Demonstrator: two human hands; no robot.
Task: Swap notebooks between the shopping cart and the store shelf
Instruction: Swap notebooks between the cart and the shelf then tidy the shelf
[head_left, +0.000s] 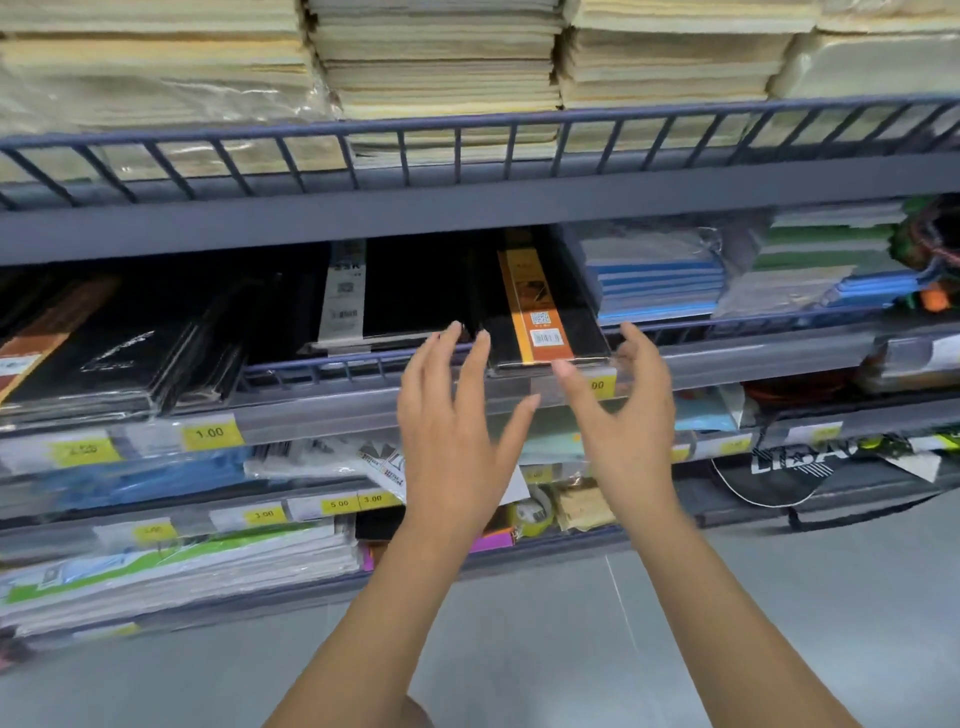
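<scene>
A black notebook with an orange paper band (540, 306) lies on the store shelf (363, 410), its near end over the low wire rail. Left of it lies another black notebook with a white band (358, 296). My left hand (452, 415) hovers open just below the gap between the two, fingers spread and empty. My right hand (623, 410) is open too, curved near the lower right corner of the orange-banded notebook, holding nothing. The shopping cart is out of view.
Stacks of cream paper pads (441, 67) fill the upper shelf behind a wire rail. Black notebooks (119, 353) lie at left, blue-edged books (660, 280) at right. Lower shelves hold more stationery and yellow price tags (210, 434). Grey floor (779, 623) lies below.
</scene>
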